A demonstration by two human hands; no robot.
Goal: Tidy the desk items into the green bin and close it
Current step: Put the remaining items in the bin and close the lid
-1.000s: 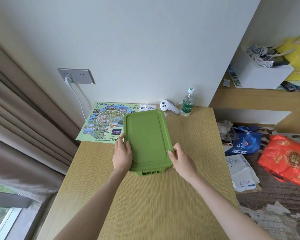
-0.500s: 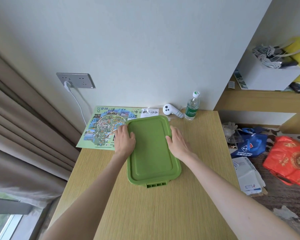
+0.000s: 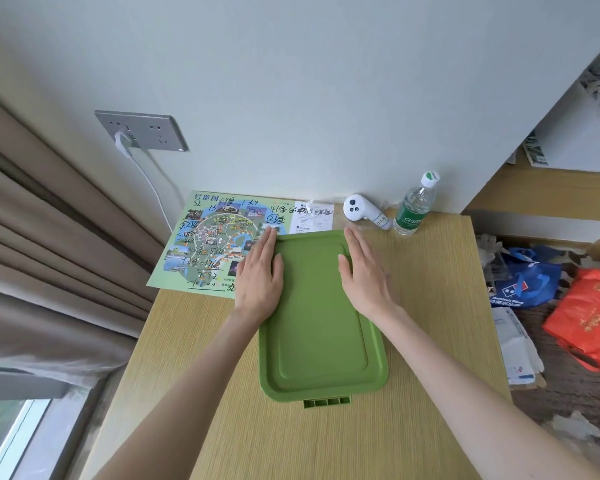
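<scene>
The green bin [image 3: 321, 341] stands in the middle of the wooden desk [image 3: 222, 427] with its green lid on top, so its contents are hidden. My left hand [image 3: 260, 275] lies flat on the lid's far left edge, fingers stretched out. My right hand [image 3: 364, 271] lies flat on the far right edge in the same way. Neither hand holds anything. A handle slot shows at the bin's near end.
A colourful map sheet [image 3: 208, 244] lies at the desk's far left, partly under the bin. A white controller [image 3: 362, 211] and a water bottle [image 3: 414, 206] stand by the wall. Bags [image 3: 523, 282] and papers lie on the floor to the right. Curtains hang on the left.
Both hands have slid from the bin's near end along its sides to the far end and now press flat on the lid.
</scene>
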